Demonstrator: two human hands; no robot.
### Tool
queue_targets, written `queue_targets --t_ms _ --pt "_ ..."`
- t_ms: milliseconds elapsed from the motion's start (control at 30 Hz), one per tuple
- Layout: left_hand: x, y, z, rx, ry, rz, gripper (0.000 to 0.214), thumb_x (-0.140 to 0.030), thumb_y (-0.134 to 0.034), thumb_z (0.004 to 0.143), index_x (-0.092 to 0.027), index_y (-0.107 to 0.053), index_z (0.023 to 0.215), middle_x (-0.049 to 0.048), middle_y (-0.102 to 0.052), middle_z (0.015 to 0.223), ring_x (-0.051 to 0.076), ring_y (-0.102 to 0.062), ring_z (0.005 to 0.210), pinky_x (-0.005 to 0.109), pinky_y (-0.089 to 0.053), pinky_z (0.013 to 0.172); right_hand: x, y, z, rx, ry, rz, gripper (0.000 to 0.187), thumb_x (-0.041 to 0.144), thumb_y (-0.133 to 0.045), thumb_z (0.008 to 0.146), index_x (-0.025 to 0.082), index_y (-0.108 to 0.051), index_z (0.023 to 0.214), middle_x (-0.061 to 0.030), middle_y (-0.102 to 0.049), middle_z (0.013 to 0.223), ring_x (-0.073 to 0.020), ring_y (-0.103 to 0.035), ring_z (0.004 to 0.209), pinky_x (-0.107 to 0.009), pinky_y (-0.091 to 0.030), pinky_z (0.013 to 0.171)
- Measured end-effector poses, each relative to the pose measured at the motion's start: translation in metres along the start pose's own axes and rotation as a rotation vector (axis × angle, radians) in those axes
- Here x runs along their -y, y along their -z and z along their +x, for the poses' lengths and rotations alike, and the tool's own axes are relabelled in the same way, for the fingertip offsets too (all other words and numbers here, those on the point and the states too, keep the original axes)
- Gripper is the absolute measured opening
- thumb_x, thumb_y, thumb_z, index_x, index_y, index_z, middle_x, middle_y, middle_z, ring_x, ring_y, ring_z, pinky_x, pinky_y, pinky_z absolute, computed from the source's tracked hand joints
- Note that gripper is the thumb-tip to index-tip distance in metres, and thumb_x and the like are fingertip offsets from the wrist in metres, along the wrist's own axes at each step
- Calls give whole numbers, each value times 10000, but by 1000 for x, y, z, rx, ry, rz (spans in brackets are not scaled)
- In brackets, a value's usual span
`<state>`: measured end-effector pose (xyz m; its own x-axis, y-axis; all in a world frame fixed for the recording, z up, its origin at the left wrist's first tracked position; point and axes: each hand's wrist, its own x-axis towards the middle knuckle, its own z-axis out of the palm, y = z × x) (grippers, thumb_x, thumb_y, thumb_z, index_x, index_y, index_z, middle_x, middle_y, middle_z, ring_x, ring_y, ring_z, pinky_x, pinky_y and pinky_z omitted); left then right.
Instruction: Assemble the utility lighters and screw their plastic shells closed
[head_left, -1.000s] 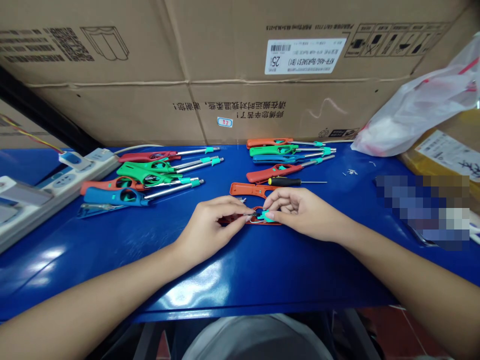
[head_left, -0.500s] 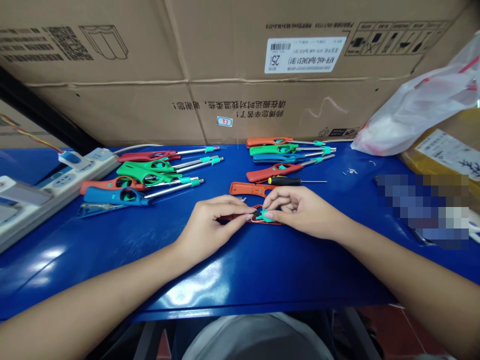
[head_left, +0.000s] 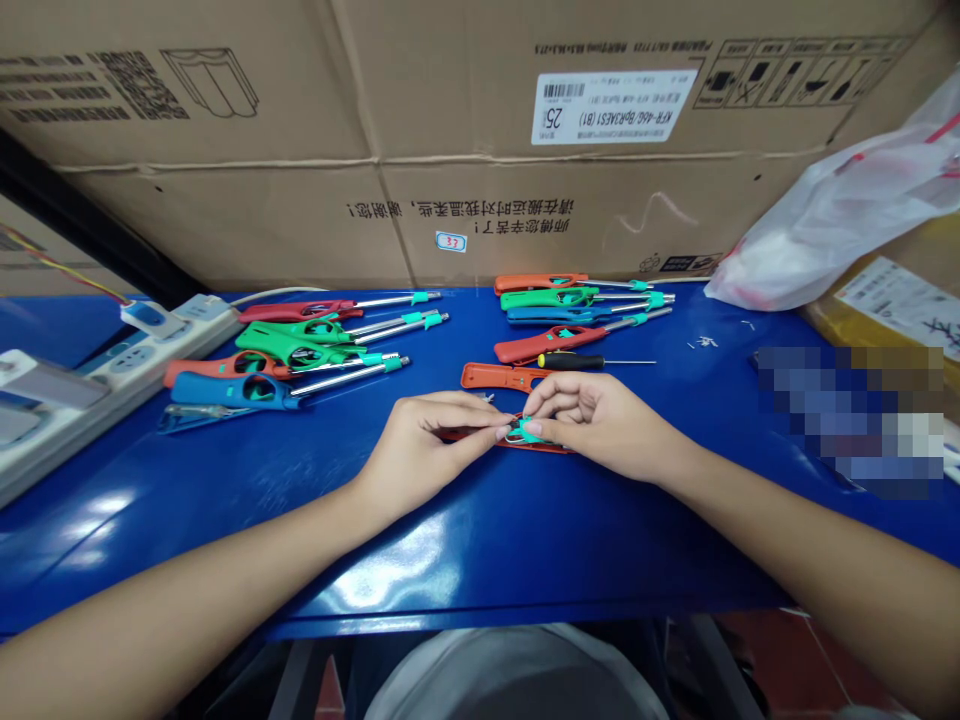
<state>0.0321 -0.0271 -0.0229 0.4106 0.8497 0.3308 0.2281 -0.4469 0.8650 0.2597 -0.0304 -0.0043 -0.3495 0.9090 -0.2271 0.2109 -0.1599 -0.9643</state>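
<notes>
My left hand [head_left: 420, 445] is closed in a pinch on a small black part [head_left: 515, 424], mostly covered by the fingertips. Thumb and fingers of my right hand [head_left: 604, 420] pinch a small turquoise plastic piece [head_left: 520, 436] right beside it. Both hands work just over an orange lighter shell half [head_left: 536, 448] lying on the blue table, with a thin pale wire near the pieces. Just behind the hands lies another orange shell half [head_left: 491, 376], partly hidden by my right fingers. A yellow-and-black screwdriver [head_left: 574, 362] rests beyond it.
Several long-necked lighters [head_left: 300, 340] lie at the left, beside a white power strip [head_left: 127, 360]. More lighters [head_left: 555, 343] lie at the back. Small screws [head_left: 703, 342] are scattered right of them. A cardboard box [head_left: 450, 120] walls off the back; a plastic bag [head_left: 825, 220] hangs at right.
The black part and the turquoise piece have come closer together, and less of the black part shows between my fingertips. Both hands have otherwise stayed in place.
</notes>
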Motion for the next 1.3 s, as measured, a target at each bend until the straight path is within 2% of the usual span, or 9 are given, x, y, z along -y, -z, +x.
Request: queue_targets --t_ms 467,867,1067,1300 --pt "1 -2 1 -31 100 -85 137 -186 -820 812 -267 -855 917 20 -822 926 126 -765 833 161 -594 759 -5 -3 1 -57 29 54 222 255 -798 761 210 -639 909 32 -726 753 -112 -678 716 -228 -494 664" --pt "-2 -2 1 -46 157 -79 112 -213 -830 804 -257 -855 905 25 -822 918 141 -764 817 179 -596 721 -5 -1 -1 -35 66 12 254 305 -792 769 201 -619 923 40 -664 719 -105 -597 668 -242 -432 616" --pt "-2 -2 2 -44 186 -115 124 -218 -840 793 -270 -854 905 19 -824 923 140 -770 816 171 -597 712 -5 -1 -2 -27 54 33 271 328 -792 772 203 -608 926 37 -652 728 -95 -568 628 -238 -438 565" --pt "-1 -2 1 -42 191 -122 118 -222 -842 792 -275 -854 897 20 -825 927 147 -770 821 184 -605 720 -5 1 -1 -30 32 47 275 322 -808 771 203 -617 929 34 -670 744 -95 -605 648 -228 -465 580"
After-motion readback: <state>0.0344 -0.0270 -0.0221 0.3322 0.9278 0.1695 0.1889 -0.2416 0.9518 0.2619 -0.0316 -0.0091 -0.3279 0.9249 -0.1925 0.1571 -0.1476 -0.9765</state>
